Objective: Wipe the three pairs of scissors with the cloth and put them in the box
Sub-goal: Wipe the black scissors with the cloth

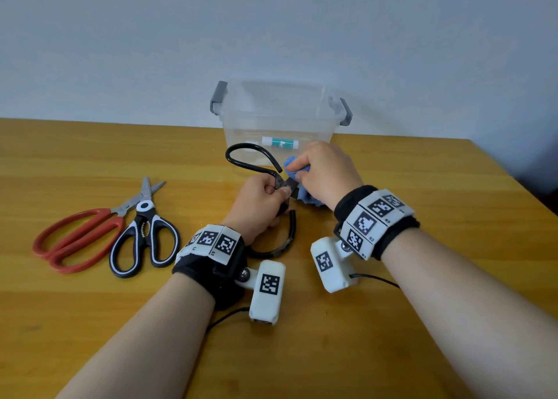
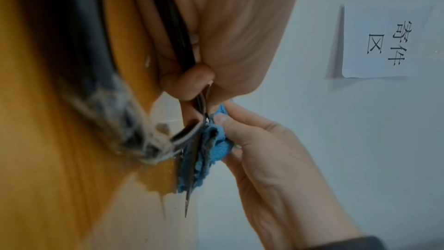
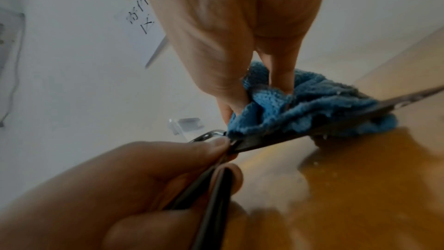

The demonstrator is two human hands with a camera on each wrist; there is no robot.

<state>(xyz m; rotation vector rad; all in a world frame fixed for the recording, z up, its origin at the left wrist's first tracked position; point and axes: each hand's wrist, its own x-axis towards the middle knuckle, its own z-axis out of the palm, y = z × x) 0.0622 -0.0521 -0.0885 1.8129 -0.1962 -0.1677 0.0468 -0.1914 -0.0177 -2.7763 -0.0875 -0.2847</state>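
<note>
Item 1: black looped-handle metal scissors [image 1: 250, 160], held above the wooden table [image 1: 90, 308] just in front of the box. The left hand [image 1: 259, 205] grips them near the pivot, thumb and fingers curled round the handle shanks; one loop rises toward the box, the other curves down by the left wrist. In the right wrist view the dark blades [image 3: 300, 130] run out from the left-hand fingers [image 3: 192, 151] and pass through the cloth, tip toward the table.

Item 2: blue knitted cloth [image 1: 291, 164], bunched, pinched by the right hand [image 1: 326, 172] with fingers curled round it and pressed against the blades. A fold of it hangs below the hand, near the table.

Item 3: clear plastic box with grey side latches [image 1: 229, 120], open-topped, at the far side of the table by the wall. A white and green tube [image 1: 279, 142] lies inside on the bottom.

Item 4: red-handled scissors [image 1: 78, 235], flat on the table to the left, blades pointing away.

Item 5: black and white handled kitchen scissors [image 1: 145, 235], flat, just beside item 4, their blades crossing its blades.

Item 6: white paper sign with black characters [image 2: 384, 41], on the wall.
</note>
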